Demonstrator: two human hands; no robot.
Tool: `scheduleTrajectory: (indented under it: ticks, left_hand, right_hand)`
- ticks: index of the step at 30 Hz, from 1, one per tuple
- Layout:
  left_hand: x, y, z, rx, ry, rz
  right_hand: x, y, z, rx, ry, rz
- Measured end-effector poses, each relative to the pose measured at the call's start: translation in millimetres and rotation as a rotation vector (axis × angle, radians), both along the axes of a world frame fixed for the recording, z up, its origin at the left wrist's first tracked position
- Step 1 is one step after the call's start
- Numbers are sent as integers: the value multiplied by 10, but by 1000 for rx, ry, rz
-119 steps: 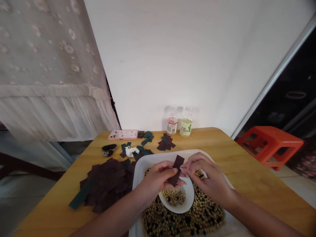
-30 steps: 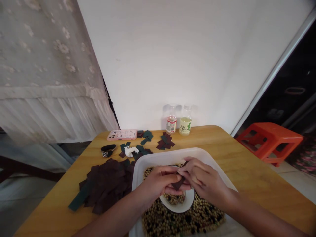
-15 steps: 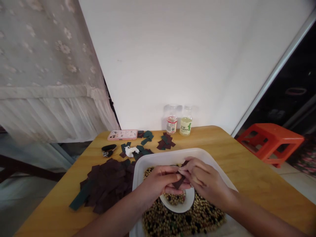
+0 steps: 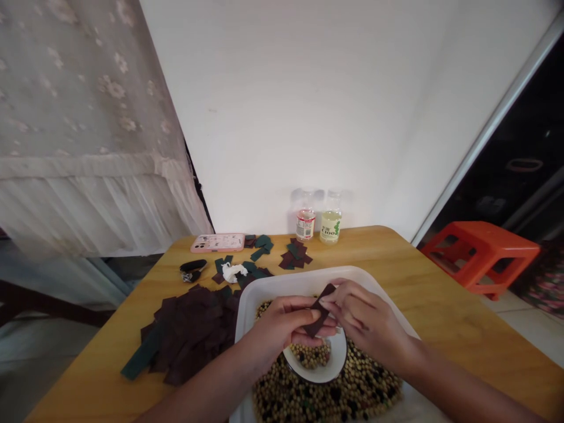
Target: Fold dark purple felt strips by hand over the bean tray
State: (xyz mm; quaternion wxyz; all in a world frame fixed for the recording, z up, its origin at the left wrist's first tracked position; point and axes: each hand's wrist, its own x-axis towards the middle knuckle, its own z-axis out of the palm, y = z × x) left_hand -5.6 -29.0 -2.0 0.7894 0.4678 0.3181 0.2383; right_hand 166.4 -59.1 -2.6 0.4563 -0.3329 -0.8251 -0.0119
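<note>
A dark brown strip [image 4: 319,310] is held between both hands over a white bowl [image 4: 337,358]. My left hand [image 4: 286,320] grips its lower end, thumb on top and fingers beneath. My right hand [image 4: 359,308] pinches it near the upper end. Small tan and dark beads or beans [image 4: 311,354] lie in the bowl, and many more [image 4: 370,382] fill the white tray [image 4: 259,288] around it. To the left of the tray is a large heap of dark brown pieces [image 4: 198,329], with a green strip [image 4: 143,352] at its edge.
Along the back of the wooden table [image 4: 453,329] are a pink phone [image 4: 217,242], two bottles [image 4: 305,224] [image 4: 330,226] and small brown and green pieces [image 4: 295,254]. A black-handled tool [image 4: 192,268] and crumpled white tissue [image 4: 234,271] lie nearer. An orange stool [image 4: 484,249] stands at right.
The brown strip has turned so more of its flat face shows, and its upper part is less covered by my right hand. Both hands stay over the bowl.
</note>
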Motion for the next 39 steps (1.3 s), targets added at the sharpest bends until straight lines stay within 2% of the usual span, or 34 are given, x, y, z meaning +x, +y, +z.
scheduleTrajectory:
  ticks: [6, 10, 15, 19, 24, 27, 34, 39]
  left_hand:
    - [13, 7, 4, -8, -26, 22]
    - [14, 5, 3, -26, -28, 55]
    - [7, 17, -16, -32, -36, 81]
    - [11, 12, -18, -42, -47, 89]
    - [17, -4, 14, -42, -36, 97]
    - [16, -8, 18, -55, -30, 113]
    - [19, -6, 31, -48, -21, 90]
    - [19, -6, 38, -33, -31, 80]
  right_hand:
    - [3, -1, -10, 3, 7, -21]
    - [14, -3, -32, -21, -59, 18]
    - [21, 12, -37, 6, -18, -53]
    - [26, 13, -67, -5, -79, 0]
    - [39, 10, -73, -1, -55, -39]
    - [27, 0, -63, -32, -85, -9]
    - [6, 6, -17, -19, -18, -40]
    - [0, -4, -28, -10, -49, 1]
